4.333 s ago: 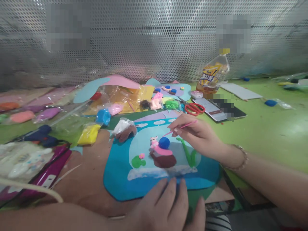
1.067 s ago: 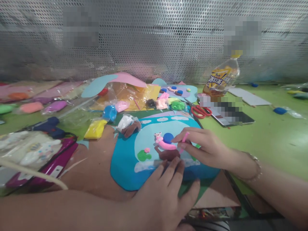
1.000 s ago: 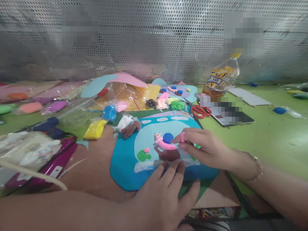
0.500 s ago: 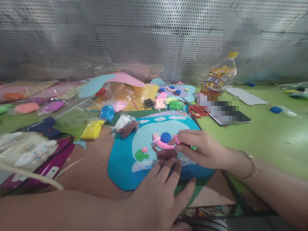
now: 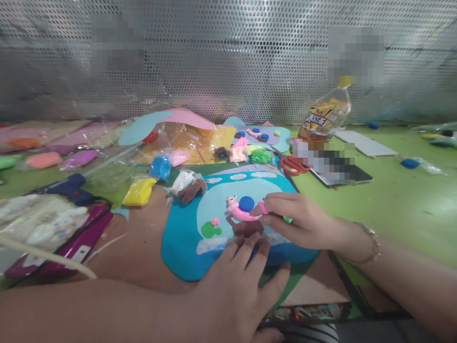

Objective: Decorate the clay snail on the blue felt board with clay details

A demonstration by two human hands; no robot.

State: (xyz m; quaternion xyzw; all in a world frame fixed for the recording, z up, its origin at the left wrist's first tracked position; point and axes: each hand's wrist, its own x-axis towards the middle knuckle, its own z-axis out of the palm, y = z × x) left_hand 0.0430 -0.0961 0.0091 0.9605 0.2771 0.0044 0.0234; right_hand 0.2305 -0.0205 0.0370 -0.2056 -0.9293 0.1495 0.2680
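A blue sheet picture (image 5: pixel 178 247) lies before me, with white clouds along its top. On its pale middle are a pink clay snail-like figure (image 5: pixel 240 213), a round blue clay piece (image 5: pixel 246 204), a brown clay shape (image 5: pixel 246 227) and a green clay leaf with a pink flower (image 5: pixel 210 229). My left hand (image 5: pixel 239 276) rests on the lower edge, fingers spread, tips at the brown clay. Over the right half, my right hand (image 5: pixel 296 219) is closed, thumb and fingers pinching a pink clay strip (image 5: pixel 263 207) that curls up from the figure's right end.
Bagged clay lies behind and left, including a yellow pack (image 5: pixel 139 191) and a blue one (image 5: pixel 160 167). Red-handled scissors (image 5: pixel 294 165), a phone (image 5: pixel 342 166) and a tea bottle (image 5: pixel 324 114) stand or lie at back right. A second picture (image 5: pixel 262 136) lies behind.
Both hands keep nearly the same places, the right still pinching the pink clay. The view has shifted slightly.
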